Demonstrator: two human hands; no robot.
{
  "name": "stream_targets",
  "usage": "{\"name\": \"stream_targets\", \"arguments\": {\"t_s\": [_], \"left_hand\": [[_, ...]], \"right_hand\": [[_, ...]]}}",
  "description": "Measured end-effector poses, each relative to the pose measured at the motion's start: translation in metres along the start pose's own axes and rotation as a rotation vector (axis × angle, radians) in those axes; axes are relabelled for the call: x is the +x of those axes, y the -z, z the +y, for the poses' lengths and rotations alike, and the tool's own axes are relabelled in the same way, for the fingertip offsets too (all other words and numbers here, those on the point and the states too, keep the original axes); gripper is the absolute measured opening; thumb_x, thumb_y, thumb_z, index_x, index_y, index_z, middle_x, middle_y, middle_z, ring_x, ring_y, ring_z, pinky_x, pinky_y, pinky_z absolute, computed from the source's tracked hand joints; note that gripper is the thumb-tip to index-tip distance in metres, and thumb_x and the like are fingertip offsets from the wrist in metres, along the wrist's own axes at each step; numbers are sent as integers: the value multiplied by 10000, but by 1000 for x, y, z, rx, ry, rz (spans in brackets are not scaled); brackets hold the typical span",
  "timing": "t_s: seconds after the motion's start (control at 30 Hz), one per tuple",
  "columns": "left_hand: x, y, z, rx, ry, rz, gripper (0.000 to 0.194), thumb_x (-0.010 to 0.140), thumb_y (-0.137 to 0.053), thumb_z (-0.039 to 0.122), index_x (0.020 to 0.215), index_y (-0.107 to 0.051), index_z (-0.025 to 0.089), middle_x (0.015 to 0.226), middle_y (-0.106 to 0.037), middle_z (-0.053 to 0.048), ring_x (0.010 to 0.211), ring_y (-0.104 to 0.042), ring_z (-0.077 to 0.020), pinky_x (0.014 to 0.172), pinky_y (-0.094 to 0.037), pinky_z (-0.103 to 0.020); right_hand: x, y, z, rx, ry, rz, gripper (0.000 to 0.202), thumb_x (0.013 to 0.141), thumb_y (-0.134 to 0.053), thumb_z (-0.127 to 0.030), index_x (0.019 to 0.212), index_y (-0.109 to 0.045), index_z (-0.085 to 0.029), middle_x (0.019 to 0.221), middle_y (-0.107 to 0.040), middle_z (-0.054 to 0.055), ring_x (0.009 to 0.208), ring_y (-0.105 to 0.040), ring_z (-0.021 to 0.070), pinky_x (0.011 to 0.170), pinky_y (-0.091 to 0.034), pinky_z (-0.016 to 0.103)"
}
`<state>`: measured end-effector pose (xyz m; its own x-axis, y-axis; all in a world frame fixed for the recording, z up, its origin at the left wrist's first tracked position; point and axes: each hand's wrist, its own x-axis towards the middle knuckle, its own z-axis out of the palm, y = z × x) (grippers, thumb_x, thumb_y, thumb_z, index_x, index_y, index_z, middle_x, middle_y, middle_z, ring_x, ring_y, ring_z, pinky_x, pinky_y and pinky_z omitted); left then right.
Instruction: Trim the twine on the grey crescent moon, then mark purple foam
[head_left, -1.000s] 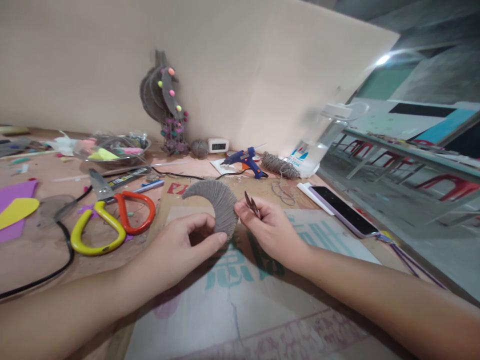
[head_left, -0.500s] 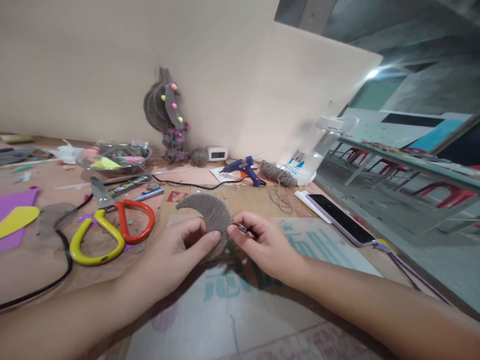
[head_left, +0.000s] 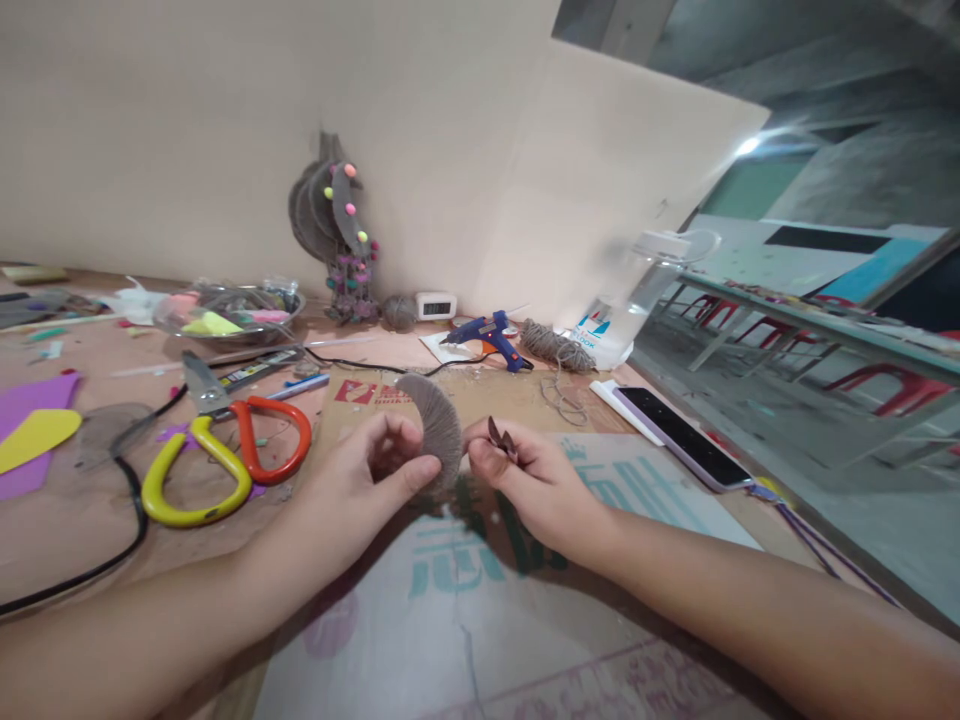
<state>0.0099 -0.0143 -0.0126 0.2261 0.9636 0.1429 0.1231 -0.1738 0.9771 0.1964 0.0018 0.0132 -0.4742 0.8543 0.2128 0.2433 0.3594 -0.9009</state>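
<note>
Around the middle of the frame in the head view, the grey yarn-wrapped crescent (head_left: 442, 430) is now showing more edge-on than half a second ago, its upper tip no longer reaching so far left. The left hand (head_left: 375, 480) is staying half curled, pinching it between thumb and fingers. The right hand (head_left: 536, 485) is mostly closed, gripping a small dark pointed tool (head_left: 501, 440). I'm guessing the turn is making the outer rim easier to reach; can't tell if the right fingers are touching it.
</note>
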Motion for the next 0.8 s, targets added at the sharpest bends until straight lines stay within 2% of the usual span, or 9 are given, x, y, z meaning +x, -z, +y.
{"name": "stream_targets", "arguments": {"t_s": [0.1, 0.23, 0.3, 0.4, 0.47, 0.53, 0.63, 0.8], "left_hand": [[0, -2, 3, -54, 19, -74, 82, 820, -581, 266, 854, -631, 211, 841, -674, -8, 811, -613, -183, 745, -479, -273], [-1, -3, 11, -74, 56, -170, 194, 763, -559, 128, 834, -713, 223, 823, -722, 13, 788, -642, -175, 759, -492, -252], [-2, -3, 13, -99, 88, -208, 262, 748, -522, 93, 844, -724, 229, 813, -725, 23, 795, -644, -171, 777, -493, -252], [-2, -1, 12, -105, 85, -262, 315, 730, -502, 69, 883, -722, 234, 842, -722, 30, 856, -635, -170, 851, -470, -260], [-2, 0, 11, -83, 84, -278, 250, 763, -537, 128, 911, -709, 231, 867, -716, 25, 865, -628, -171, 854, -463, -260], [-2, 1, 11, -36, 99, -261, 160, 818, -558, 267, 888, -693, 216, 850, -704, 11, 836, -623, -178, 800, -470, -259], [-2, 2, 10, 53, 132, -214, 300, 867, -500, 427, 806, -664, 184, 793, -680, -12, 781, -612, -186, 717, -463, -262], [-2, 1, 11, 50, 121, -213, 308, 900, -453, 399, 778, -633, 183, 772, -651, 0, 776, -597, -166, 734, -451, -244]], "right_hand": [[1, -4, -1, 50, -37, -34, 116, 844, -531, -301, 835, -518, -186, 708, -488, -24, 615, -436, 92, 568, -364, 215], [4, -7, 1, 54, -110, 14, 255, 732, -658, -268, 922, -498, -208, 773, -516, -26, 682, -494, 103, 598, -406, 212], [6, -6, 2, 3, -137, 8, 216, 732, -660, -297, 879, -537, -197, 739, -496, -29, 660, -482, 104, 589, -401, 217], [6, -3, 2, -71, -109, 11, 169, 776, -614, -320, 712, -555, -175, 688, -473, -26, 626, -446, 97, 576, -372, 223], [5, -2, 2, -67, -73, 61, 199, 789, -606, -330, 682, -537, -177, 653, -436, -36, 593, -414, 88, 549, -348, 220], [4, -2, 3, -35, -63, 87, 215, 793, -607, -350, 690, -521, -182, 625, -403, -48, 554, -383, 80, 515, -328, 216], [3, -3, 3, -10, -67, 61, 288, 828, -567, -399, 657, -482, -184, 590, -389, -55, 513, -373, 74, 479, -310, 214], [2, -2, 2, 29, -105, 34, 400, 872, -492, -475, 605, -414, -188, 543, -387, -59, 482, -385, 72, 468, -315, 216]]}}
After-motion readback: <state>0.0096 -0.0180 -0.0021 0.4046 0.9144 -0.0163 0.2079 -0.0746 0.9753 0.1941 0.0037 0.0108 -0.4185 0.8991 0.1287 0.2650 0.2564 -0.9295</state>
